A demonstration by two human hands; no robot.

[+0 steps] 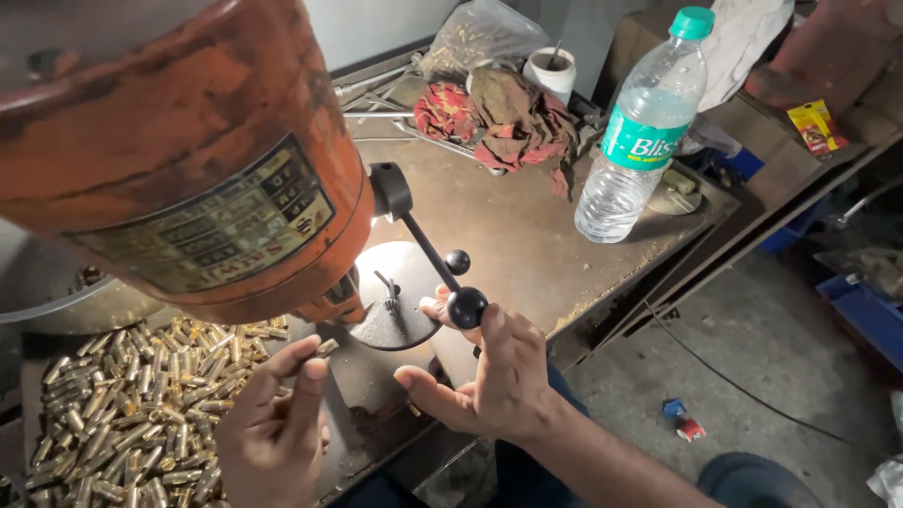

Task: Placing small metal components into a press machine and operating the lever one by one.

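orange drill press head [179, 160] looms above the left hand [273, 423] pinching a small brass piece [326, 347], right hand [494, 376] open against the black lever knob [467, 306]; loosely held, the piece could slip into the brass pile [132, 404] just left.

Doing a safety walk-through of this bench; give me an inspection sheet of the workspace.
Surface: worn brown metal bench, dusty.
Job's things: orange drill press with black lever knob; heap of brass cylinders.
Clutter: water bottle, red rags, white cup.
Grippers: left hand pinches one brass piece; right hand open at the knob.
Cables: black cable on floor.
Surroundings: blue crate, concrete floor.
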